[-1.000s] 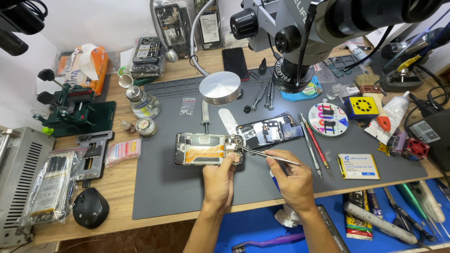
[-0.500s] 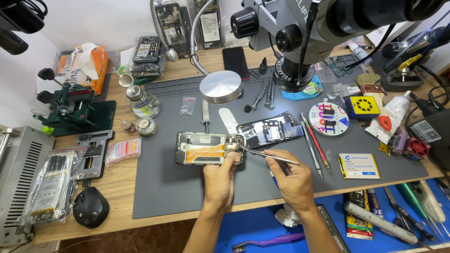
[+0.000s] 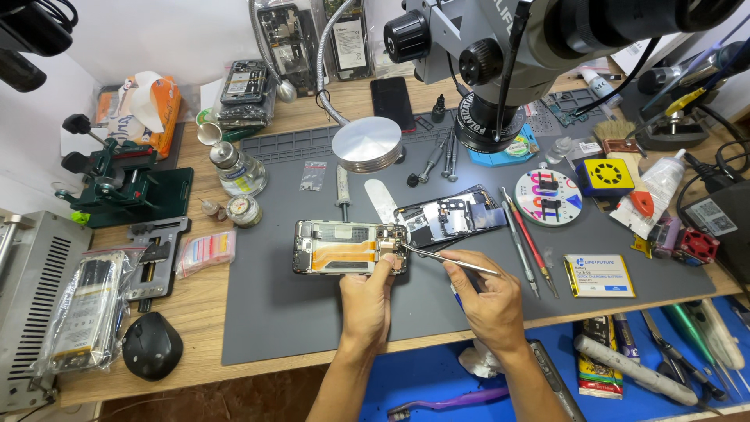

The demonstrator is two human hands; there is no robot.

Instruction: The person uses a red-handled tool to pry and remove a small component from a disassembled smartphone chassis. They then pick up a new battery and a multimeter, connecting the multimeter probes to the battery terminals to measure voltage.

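Note:
An opened phone (image 3: 336, 247) with an orange battery strip lies on the grey work mat (image 3: 273, 320). My left hand (image 3: 367, 301) presses its lower right edge with thumb and fingers. In my right hand (image 3: 486, 297) are thin metal tweezers (image 3: 445, 261), their tips touching the phone's right end. The phone's removed back cover (image 3: 449, 216) lies just right of it, inner side up.
A microscope head (image 3: 500, 55) hangs over the mat's back. A round lamp head (image 3: 366, 144), screwdrivers (image 3: 437, 160), pry tools (image 3: 527, 242), a round parts tray (image 3: 548, 198) and a yellow box (image 3: 599, 275) lie on the mat. A green vise (image 3: 117, 187) and a mouse (image 3: 151, 345) sit left.

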